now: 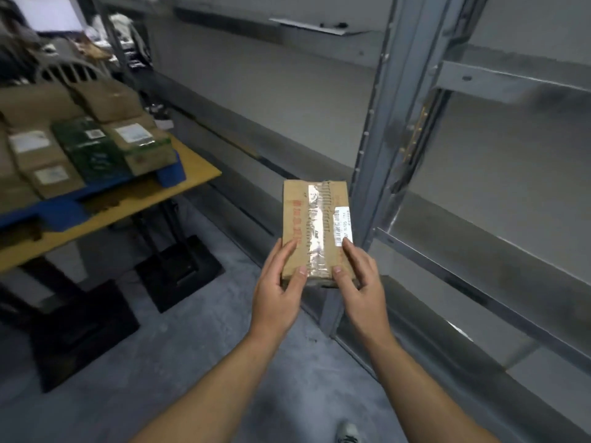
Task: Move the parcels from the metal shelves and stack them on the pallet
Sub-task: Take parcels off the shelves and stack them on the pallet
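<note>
**Small parcel in both hands, between shelf and pallet**

A flat brown cardboard parcel [315, 231], sealed lengthwise with clear tape and carrying a white barcode label, is held in the air to the right of the blue plastic pallet [174, 172] and well apart from it, over the grey concrete floor [192, 346]. The left hand [278, 289] and right hand [361, 282] each clasp a near corner, thumbs pressed on top. The other fingers curl round the sides, and how far they reach underneath is hidden. Gripping only the near end keeps the long axis pointing away from the body, probably so that the far end can be set down first.

The pallet sits on a yellow-topped table [198, 169] and already bears a layer of brown and green boxed parcels [92, 151], packed close and reaching its right edge. A free slot is hard to make out, so the parcel may have to go on top as a second tier.

Farther right of the pallet, just beyond the parcel, stands the grey metal shelf upright [388, 123]. The parcel's right edge is close to it but looks clear of it. The floor between parcel and pallet looks open, so a leftward swing should meet nothing. The table's right corner is the one edge to mind.
</note>
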